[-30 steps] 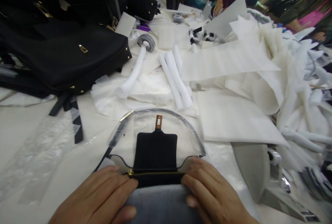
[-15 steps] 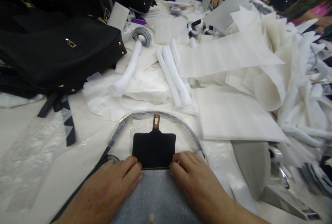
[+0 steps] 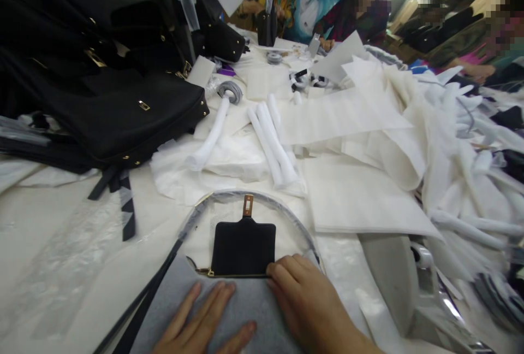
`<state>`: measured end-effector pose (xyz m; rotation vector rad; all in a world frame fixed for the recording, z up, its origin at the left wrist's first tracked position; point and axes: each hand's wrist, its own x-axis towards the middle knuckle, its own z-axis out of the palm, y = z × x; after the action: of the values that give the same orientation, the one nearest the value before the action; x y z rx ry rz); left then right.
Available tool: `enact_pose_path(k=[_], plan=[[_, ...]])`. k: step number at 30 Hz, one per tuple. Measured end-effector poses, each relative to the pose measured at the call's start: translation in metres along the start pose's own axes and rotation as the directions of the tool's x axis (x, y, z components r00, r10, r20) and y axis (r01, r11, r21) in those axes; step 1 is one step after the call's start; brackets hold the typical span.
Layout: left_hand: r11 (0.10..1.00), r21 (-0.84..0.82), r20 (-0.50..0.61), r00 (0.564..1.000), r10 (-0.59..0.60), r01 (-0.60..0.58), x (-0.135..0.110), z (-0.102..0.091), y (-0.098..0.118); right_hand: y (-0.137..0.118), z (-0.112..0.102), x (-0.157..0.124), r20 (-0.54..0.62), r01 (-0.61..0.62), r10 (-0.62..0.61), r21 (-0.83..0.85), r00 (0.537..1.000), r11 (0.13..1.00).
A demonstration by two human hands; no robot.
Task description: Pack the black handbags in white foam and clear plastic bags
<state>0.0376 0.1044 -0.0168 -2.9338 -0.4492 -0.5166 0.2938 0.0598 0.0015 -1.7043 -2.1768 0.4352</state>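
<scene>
In front of me lies a handbag covered by a grey cloth (image 3: 241,299). Its black flap (image 3: 244,247), with a gold clasp plate (image 3: 248,205) at the tip, points away from me. A plastic-wrapped handle (image 3: 282,199) arches beyond the flap. My left hand (image 3: 204,316) lies on the cloth with fingers spread. With its fingers curled, my right hand (image 3: 297,288) pinches the bag's edge at the flap's right corner. A bit of zip with a gold end (image 3: 210,273) shows at the left corner.
Black handbags (image 3: 143,108) are piled at the left. White padded tubes (image 3: 274,146), white sheets (image 3: 364,195) and a heap of white wrapping (image 3: 462,168) spread across the table. A grey tape dispenser (image 3: 393,277) stands at the right. Other people (image 3: 352,21) are at the far end.
My left hand has let go of the bag's edge at the flap's left corner and moved down flat onto the grey cloth. My right hand stays at the right corner. The view has tilted up.
</scene>
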Motion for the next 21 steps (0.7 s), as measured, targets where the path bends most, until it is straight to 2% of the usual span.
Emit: enact_pose_path(k=[2,4,6,8,10,12,14,17,19,21], plan=[[1.0,0.015,0.002,1.0,-0.011,0.011,0.001,-0.004,0.002,-0.001,-0.011,0.013,0.009,-0.04,0.039,0.074,0.999,0.996],[0.999,0.013,0.016,0.999,-0.031,0.031,0.002,-0.009,0.004,0.001,-0.018,0.033,-0.038,-0.061,0.067,0.134,0.997,0.989],[0.999,0.007,0.037,0.998,-0.043,0.042,0.002,-0.016,0.007,0.005,-0.019,0.06,-0.095,-0.073,0.091,0.178,0.991,0.981],[0.999,0.005,0.045,0.998,-0.05,0.049,0.0,-0.02,0.009,0.01,-0.015,0.088,-0.057,-0.117,0.138,0.283,0.989,0.952],[0.998,-0.025,0.05,0.997,-0.058,0.059,-0.003,-0.021,0.011,0.012,-0.013,0.109,0.063,-0.221,0.217,0.465,0.974,0.857],[0.992,-0.095,0.081,0.994,-0.078,0.085,-0.008,-0.019,0.012,0.006,-0.015,0.113,0.134,-0.287,0.262,0.626,0.956,0.726],[0.978,-0.164,0.118,0.987,-0.11,0.129,-0.011,-0.017,0.013,-0.008,-0.021,0.098,0.076,-0.22,0.235,0.698,0.969,0.682],[0.956,-0.233,0.143,0.979,-0.148,0.178,-0.012,-0.015,0.016,-0.032,-0.029,0.049,-0.068,0.007,0.047,0.631,0.997,0.776],[0.937,-0.284,0.157,0.974,-0.164,0.203,-0.011,-0.017,0.018,-0.044,-0.027,0.012,-0.102,0.167,-0.133,0.531,0.986,0.831],[0.912,-0.343,0.162,0.97,-0.179,0.226,-0.009,-0.018,0.021,-0.048,-0.018,-0.017,-0.093,0.314,-0.305,0.432,0.948,0.845]])
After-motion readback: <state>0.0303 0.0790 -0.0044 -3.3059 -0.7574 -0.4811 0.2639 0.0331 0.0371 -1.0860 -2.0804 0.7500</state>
